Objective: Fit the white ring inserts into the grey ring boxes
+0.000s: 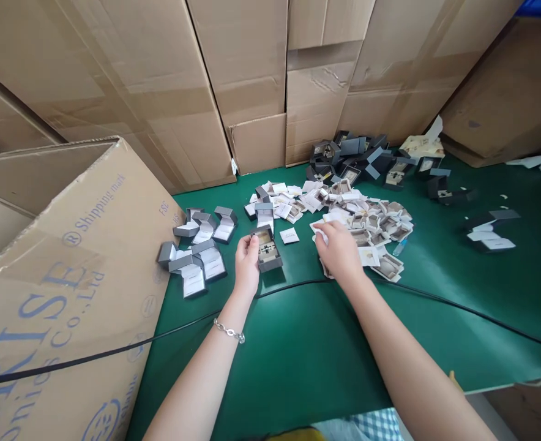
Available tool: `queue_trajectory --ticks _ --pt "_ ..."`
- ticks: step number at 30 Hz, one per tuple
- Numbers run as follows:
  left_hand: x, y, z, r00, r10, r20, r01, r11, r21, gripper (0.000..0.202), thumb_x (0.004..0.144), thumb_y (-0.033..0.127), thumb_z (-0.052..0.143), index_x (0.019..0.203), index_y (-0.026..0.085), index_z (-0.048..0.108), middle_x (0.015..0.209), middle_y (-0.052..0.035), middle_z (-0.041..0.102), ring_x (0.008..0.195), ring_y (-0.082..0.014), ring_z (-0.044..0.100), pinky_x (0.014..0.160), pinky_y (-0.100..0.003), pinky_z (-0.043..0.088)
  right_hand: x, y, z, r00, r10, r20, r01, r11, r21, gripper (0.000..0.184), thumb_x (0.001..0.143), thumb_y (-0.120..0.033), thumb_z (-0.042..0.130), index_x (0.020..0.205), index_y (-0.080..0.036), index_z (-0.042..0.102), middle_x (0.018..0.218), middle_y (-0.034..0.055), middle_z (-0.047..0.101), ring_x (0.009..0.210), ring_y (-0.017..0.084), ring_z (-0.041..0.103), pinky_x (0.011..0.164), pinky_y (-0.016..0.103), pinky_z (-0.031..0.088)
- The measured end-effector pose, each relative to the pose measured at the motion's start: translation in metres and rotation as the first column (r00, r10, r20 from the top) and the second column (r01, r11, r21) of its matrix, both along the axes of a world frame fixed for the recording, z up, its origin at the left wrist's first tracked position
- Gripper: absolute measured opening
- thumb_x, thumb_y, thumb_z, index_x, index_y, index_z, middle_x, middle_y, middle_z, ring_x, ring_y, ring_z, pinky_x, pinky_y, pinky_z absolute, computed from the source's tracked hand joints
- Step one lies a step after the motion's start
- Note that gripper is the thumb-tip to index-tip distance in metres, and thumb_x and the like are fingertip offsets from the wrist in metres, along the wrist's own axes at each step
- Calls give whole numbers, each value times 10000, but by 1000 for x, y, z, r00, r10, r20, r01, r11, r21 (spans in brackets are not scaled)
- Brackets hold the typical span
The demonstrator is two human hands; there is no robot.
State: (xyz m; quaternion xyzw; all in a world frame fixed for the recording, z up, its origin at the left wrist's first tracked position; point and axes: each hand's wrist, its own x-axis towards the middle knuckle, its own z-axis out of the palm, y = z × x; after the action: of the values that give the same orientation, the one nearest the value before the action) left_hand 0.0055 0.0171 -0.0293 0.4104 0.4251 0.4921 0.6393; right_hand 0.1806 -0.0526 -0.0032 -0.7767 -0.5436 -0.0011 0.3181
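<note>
My left hand (pixel 246 262) grips the left side of a small grey hinged box (pixel 267 250) that stands open on the green table (pixel 307 349), with a beige insert inside. My right hand (pixel 339 248) reaches into a heap of white and beige cards (pixel 366 223), its fingers curled around a white card (pixel 320 234). One loose white card (pixel 289 235) lies between the box and the heap.
Several open grey boxes with white pads (pixel 200 248) lie left of my left hand. Dark boxes (pixel 353 156) are piled at the back. A black cable (pixel 114 352) crosses the table. A large carton (pixel 54 294) stands at left, and cardboard cartons (pixel 252 79) wall the back.
</note>
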Motion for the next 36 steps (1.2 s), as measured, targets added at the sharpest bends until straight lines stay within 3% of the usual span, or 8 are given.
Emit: queue_trajectory --ticks 4,9,15,19,22,25,30,36 --pt "1 3 -1 996 -70 -53 69 998 -14 310 741 412 603 946 197 515 891 -9 562 750 -92 568 623 -189 484 8 -3 -9 953 -110 281 160 974 -161 311 816 -196 452 1051 -177 655 1168 147 519 1022 307 470 853 439 349" --pt "1 1 1 989 -101 -108 98 995 -32 324 757 320 564 1059 223 500 1012 -33 570 851 -126 584 616 -195 492 4 -1 -19 932 -85 352 154 973 -173 245 814 -186 471 966 -164 661 1187 142 510 1026 302 451 904 464 295" --pt "1 0 5 991 -115 -73 111 993 -50 293 721 275 571 986 209 464 977 -22 567 820 -113 584 614 -189 490 7 0 -17 952 -75 297 112 988 -109 197 830 -167 453 844 -159 649 1146 130 555 1002 301 478 887 482 307" --pt "1 -2 7 986 -133 -98 130 991 -39 310 692 288 610 899 217 390 884 21 528 717 -72 560 554 -150 449 2 -1 -6 996 -9 91 1 996 85 163 842 -194 469 847 -177 630 1068 97 597 976 252 529 865 418 385" --pt "2 -3 8 977 -166 -133 166 986 -13 338 686 301 624 909 222 382 897 23 524 690 -53 542 550 -139 433 -10 -2 2 991 121 -62 -100 956 276 121 839 -198 503 844 -190 623 954 57 625 909 188 572 811 321 449" --pt "3 -4 9 969 -199 -147 200 980 -7 353 687 297 621 954 229 400 974 9 548 702 -53 548 571 -154 443 -25 -3 4 978 201 -53 -168 914 368 125 842 -198 515 837 -198 640 893 43 629 865 165 588 787 285 470" --pt "2 -4 8 937 -310 -159 312 950 -15 389 693 266 601 1053 233 457 1019 -23 586 788 -99 588 590 -177 461 -42 -5 -2 967 253 -24 -229 907 354 164 853 -216 516 865 -199 678 888 47 619 779 133 607 672 232 489" --pt "1 -5 12 902 -376 -214 387 922 11 340 701 264 613 1025 204 529 1085 -44 587 901 -135 585 675 -203 487 -49 -7 -8 967 255 5 -248 938 242 208 875 -256 488 904 -220 691 911 28 632 717 100 610 550 194 456"
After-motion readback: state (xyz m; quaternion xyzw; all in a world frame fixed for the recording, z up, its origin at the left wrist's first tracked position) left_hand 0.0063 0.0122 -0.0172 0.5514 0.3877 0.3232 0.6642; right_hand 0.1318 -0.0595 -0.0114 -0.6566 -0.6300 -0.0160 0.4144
